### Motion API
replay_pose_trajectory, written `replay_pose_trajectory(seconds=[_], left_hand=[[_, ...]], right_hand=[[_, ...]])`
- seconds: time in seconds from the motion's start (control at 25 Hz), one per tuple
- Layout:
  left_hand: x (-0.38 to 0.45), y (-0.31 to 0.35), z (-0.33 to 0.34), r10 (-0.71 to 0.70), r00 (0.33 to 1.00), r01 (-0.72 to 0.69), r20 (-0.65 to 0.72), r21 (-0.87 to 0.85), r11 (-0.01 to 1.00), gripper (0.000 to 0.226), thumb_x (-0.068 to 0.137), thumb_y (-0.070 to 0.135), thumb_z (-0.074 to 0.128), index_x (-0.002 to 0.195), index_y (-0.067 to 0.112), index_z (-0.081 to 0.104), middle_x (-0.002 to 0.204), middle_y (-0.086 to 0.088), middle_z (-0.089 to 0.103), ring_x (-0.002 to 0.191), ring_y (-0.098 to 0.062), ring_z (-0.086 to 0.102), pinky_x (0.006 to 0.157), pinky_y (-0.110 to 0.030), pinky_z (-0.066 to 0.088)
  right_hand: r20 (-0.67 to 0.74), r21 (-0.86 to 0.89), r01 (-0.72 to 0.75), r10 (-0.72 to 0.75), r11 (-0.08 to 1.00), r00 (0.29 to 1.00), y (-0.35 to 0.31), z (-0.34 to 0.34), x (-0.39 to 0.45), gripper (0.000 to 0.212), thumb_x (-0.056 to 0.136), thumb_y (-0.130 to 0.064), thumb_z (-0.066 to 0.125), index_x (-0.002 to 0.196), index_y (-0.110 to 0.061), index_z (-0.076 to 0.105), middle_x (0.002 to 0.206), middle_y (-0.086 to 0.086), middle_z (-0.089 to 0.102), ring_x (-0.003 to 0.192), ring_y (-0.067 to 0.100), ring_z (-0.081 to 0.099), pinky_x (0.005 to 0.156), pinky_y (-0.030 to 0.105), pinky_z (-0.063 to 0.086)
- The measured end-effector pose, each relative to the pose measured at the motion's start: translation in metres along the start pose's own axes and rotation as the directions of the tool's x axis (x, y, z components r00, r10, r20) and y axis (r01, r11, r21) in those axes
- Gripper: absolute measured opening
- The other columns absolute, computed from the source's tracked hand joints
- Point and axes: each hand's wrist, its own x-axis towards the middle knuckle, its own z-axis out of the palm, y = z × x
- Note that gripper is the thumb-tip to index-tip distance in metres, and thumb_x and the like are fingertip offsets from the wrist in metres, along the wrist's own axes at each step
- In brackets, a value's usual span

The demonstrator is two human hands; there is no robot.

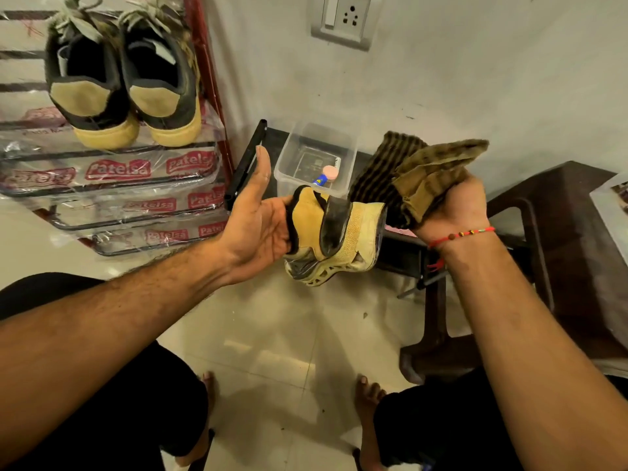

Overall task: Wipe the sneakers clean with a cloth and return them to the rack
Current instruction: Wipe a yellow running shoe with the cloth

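The left hand [261,219] holds a yellow sneaker [334,237] in mid-air at the centre of the scene, above the pale tiled floor [289,341]. Its fingers are tucked inside the black-edged collar, hidden from view, while the thumb points straight up and away from the shoe. The sneaker lies heel toward the hand, its lattice sole turned down and near.

Just right of the shoe, the right hand [455,207] clenches a dirty brown striped cloth [413,173], bunched in the fist, with loose folds rising up and to the far side. The cloth touches the sneaker's right end. A red thread bracelet [462,234] circles that wrist.

At far left, a pair of dark sneakers with yellow soles [124,93] sits heels-out on the top shelf of the rack [210,73], whose shelves are lined with clear printed plastic. Beyond the held shoe, a clear plastic box [317,158] stands on a low dark stand against the wall. A dark brown stool [543,266] stands at right
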Motion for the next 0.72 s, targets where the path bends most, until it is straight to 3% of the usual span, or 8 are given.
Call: replay_pose_trajectory(seconds=[0.12,0.24,0.28,0.36,0.44,0.48,0.6,0.72], left_hand=[[-0.002,0.002,-0.002,-0.079,0.995,0.078,-0.059,-0.013,0.997,0.119,0.077,0.095,0.034,0.145,-0.001,0.052,0.152,-0.036,0.04,0.142,-0.051,0.039,0.121,-0.061,0.028],[-0.004,-0.001,-0.001,-0.114,0.988,0.117,-0.106,0.026,0.993,0.11,0.084,0.09,0.029,0.14,-0.001,0.056,0.13,-0.024,0.064,0.122,-0.039,0.061,0.117,-0.056,0.039],[-0.004,-0.001,0.002,-0.124,0.986,0.128,-0.111,0.03,0.991,0.106,0.086,0.088,0.028,0.137,0.001,0.059,0.125,-0.019,0.067,0.117,-0.035,0.064,0.115,-0.054,0.041],[-0.004,-0.002,0.004,-0.139,0.984,0.139,-0.114,-0.011,0.99,0.1,0.086,0.088,0.031,0.137,0.008,0.061,0.13,-0.016,0.068,0.121,-0.034,0.064,0.115,-0.052,0.041],[-0.003,0.001,0.002,-0.16,0.975,0.151,-0.153,-0.069,0.986,0.101,0.083,0.091,0.034,0.138,0.011,0.062,0.135,-0.017,0.066,0.128,-0.034,0.061,0.116,-0.052,0.039],[-0.002,0.002,-0.003,-0.18,0.966,0.165,-0.187,-0.092,0.982,0.102,0.082,0.092,0.034,0.137,0.012,0.064,0.136,-0.018,0.065,0.128,-0.034,0.06,0.116,-0.051,0.04],[-0.001,0.009,-0.01,-0.255,0.915,0.218,-0.314,-0.147,0.965,0.099,0.083,0.09,0.037,0.134,0.011,0.066,0.138,-0.017,0.064,0.128,-0.033,0.061,0.111,-0.05,0.045],[-0.002,0.012,-0.012,-0.325,0.855,0.3,-0.404,-0.125,0.946,0.077,0.089,0.08,0.046,0.114,0.013,0.076,0.117,-0.011,0.075,0.103,-0.029,0.073,0.087,-0.043,0.058]], right_hand=[[0.028,-0.078,0.072,-0.07,0.994,0.997,-0.001,0.009,-0.003,0.053,0.103,-0.043,0.031,0.126,-0.008,0.065,0.126,0.018,0.068,0.114,0.035,0.067,0.099,0.055,0.051],[0.008,-0.411,0.237,-0.257,0.88,0.966,0.014,0.029,-0.02,0.042,0.103,-0.034,0.04,0.097,-0.009,0.073,0.092,0.006,0.077,0.089,0.02,0.073,0.087,0.036,0.057],[0.049,-0.624,0.256,-0.291,0.738,0.956,0.022,0.037,-0.031,0.043,0.106,-0.034,0.039,0.084,-0.017,0.072,0.079,-0.002,0.075,0.079,0.013,0.07,0.082,0.028,0.055],[0.26,-0.919,0.316,-0.24,0.236,0.935,0.047,0.044,-0.047,0.05,0.108,-0.043,0.032,0.081,-0.022,0.069,0.079,-0.004,0.072,0.078,0.013,0.067,0.081,0.027,0.051],[0.466,-0.872,0.435,-0.11,-0.223,0.878,0.074,0.039,-0.055,0.048,0.107,-0.048,0.025,0.106,-0.024,0.067,0.1,0.004,0.072,0.091,0.024,0.066,0.085,0.037,0.051],[0.53,-0.803,0.472,-0.073,-0.364,0.845,0.085,0.037,-0.059,0.049,0.106,-0.048,0.022,0.123,-0.023,0.061,0.115,0.005,0.07,0.102,0.025,0.065,0.09,0.039,0.05],[0.621,-0.685,0.51,-0.049,-0.52,0.783,0.113,0.037,-0.064,0.063,0.103,-0.048,0.016,0.151,-0.016,0.04,0.153,0.005,0.046,0.138,0.023,0.047,0.112,0.04,0.039],[0.658,-0.632,0.473,-0.101,-0.614,0.747,0.133,0.035,-0.068,0.061,0.104,-0.044,0.019,0.15,-0.012,0.044,0.154,0.008,0.045,0.137,0.028,0.048,0.112,0.044,0.04]])
